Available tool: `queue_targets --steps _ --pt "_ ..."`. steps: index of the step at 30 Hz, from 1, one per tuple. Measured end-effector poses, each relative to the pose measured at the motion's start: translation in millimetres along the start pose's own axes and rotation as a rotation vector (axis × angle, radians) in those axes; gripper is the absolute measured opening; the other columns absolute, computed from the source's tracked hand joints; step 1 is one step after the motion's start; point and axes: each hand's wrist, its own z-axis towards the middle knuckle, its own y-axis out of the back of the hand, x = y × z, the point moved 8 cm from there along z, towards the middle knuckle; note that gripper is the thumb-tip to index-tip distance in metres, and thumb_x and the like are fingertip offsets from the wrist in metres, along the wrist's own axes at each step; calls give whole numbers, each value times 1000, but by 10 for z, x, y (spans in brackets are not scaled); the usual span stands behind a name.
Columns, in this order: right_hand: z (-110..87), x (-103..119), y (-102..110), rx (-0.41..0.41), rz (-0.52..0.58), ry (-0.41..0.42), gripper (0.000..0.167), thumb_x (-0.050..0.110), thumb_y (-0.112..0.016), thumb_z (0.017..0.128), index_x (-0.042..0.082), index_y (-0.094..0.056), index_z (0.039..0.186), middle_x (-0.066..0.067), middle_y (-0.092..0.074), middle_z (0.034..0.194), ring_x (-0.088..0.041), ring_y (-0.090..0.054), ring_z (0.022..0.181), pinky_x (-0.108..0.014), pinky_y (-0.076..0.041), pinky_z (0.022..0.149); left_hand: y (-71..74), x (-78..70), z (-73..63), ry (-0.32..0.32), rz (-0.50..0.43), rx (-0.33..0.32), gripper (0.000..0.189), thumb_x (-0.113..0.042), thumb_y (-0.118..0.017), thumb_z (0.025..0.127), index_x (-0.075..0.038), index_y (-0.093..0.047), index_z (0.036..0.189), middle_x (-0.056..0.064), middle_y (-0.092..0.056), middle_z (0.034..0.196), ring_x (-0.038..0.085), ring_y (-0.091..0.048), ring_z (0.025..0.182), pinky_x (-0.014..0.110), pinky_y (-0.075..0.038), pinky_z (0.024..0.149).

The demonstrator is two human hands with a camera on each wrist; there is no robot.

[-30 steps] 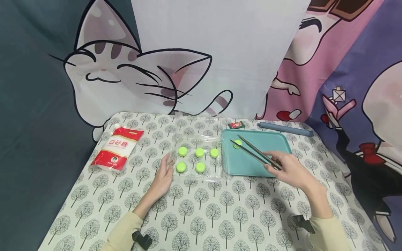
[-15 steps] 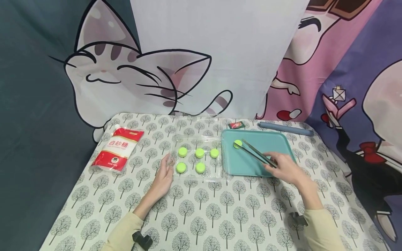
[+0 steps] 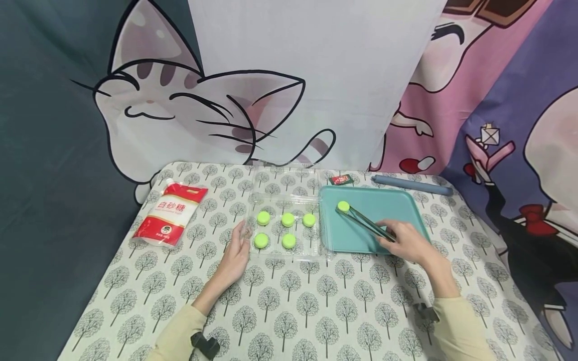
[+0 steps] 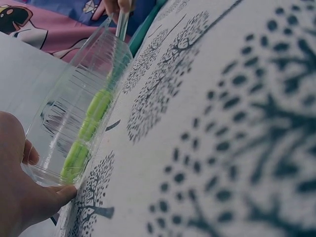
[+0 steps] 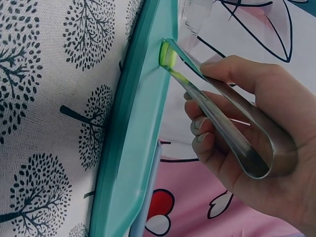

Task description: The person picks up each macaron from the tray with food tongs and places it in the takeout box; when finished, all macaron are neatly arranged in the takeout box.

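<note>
My right hand (image 3: 404, 240) holds metal tongs (image 5: 222, 116) over the teal tray (image 3: 393, 205). Between the tong tips is a round green macaron (image 3: 343, 206), near the tray's left side; the right wrist view has it right at the tray surface. My left hand (image 3: 235, 250) grips the left edge of a clear plastic box (image 3: 311, 243), thumb low on its wall. Inside the box several green macarons (image 3: 287, 219) stand in two rows, three behind and two in front. Its front right spot is bare, and the clear lid (image 3: 285, 175) lies folded back.
A red and white sugar bag (image 3: 171, 213) lies at the left. Behind the tray are a small dark green and red packet (image 3: 340, 179) and a blue-grey rod (image 3: 411, 185). A printed curtain (image 3: 316, 90) hangs behind the tree-patterned table (image 3: 307, 321).
The tongs' tips have come together around the macaron on the tray, and the right hand has shifted slightly left. My left hand and the box stay in place.
</note>
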Motion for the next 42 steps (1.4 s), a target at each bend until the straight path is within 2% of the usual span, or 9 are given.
queue_targets --steps 10,16,21,28,32,36,40,41,42 --pt "-114 97 110 -56 -3 43 43 10 -73 90 -3 -62 130 2 -63 77 -6 -48 57 -23 -46 52 -6 -9 -1 -3 -4 6 59 -16 -33 109 -5 -8 162 24 -29 163 38 -28 153 55 -14 128" --pt "-182 269 235 -72 28 79 45 11 -72 92 -2 -60 133 2 -63 77 -4 -47 55 -23 -45 48 1 -16 6 -8 5 -3 59 -15 -34 109 -5 -9 162 25 -31 162 40 -31 151 58 -15 127" --pt "-205 493 313 -71 -5 140 44 12 -73 91 0 -62 132 5 -61 76 -2 -45 55 -22 -43 49 4 -11 14 -9 14 -5 59 -16 -34 109 -5 -10 162 25 -31 162 41 -30 151 58 -15 127" --pt "-203 834 324 -8 -71 221 43 13 -76 89 2 -65 129 7 -66 86 0 -50 62 -22 -51 61 1 -14 10 -3 4 0 59 -17 -34 109 -8 -10 162 24 -33 162 39 -31 151 57 -16 127" --pt "-187 1012 299 36 -129 281 42 12 -76 88 2 -67 127 -2 -74 102 -8 -65 77 -33 -61 74 -9 -14 15 -5 -3 2 59 -16 -34 109 -7 -10 162 23 -30 163 39 -30 151 57 -15 127" --pt "-146 1186 276 78 -201 327 39 13 -75 88 4 -69 125 -8 -75 115 -20 -71 94 -45 -61 88 -8 -16 10 -5 -7 1 60 -16 -35 108 -6 -10 162 24 -28 164 40 -31 151 57 -16 127" --pt "-92 1380 254 138 -255 373 38 13 -74 87 2 -69 123 -11 -74 118 -25 -73 97 -48 -61 91 1 -19 1 -3 -5 0 59 -16 -34 109 -6 -10 162 24 -29 163 39 -32 151 57 -16 127" --pt "-76 1429 246 157 -267 383 37 13 -74 87 2 -69 122 -12 -74 118 -25 -73 96 -47 -61 91 5 -20 -1 -2 -3 0 59 -16 -34 109 -6 -10 162 24 -30 163 39 -32 151 57 -16 127" --pt "-60 1472 238 179 -277 388 37 13 -73 86 1 -69 121 -13 -74 118 -19 -73 88 -45 -62 88 7 -21 -2 -2 -2 1 59 -16 -34 109 -7 -10 162 23 -30 163 39 -32 151 57 -16 127"
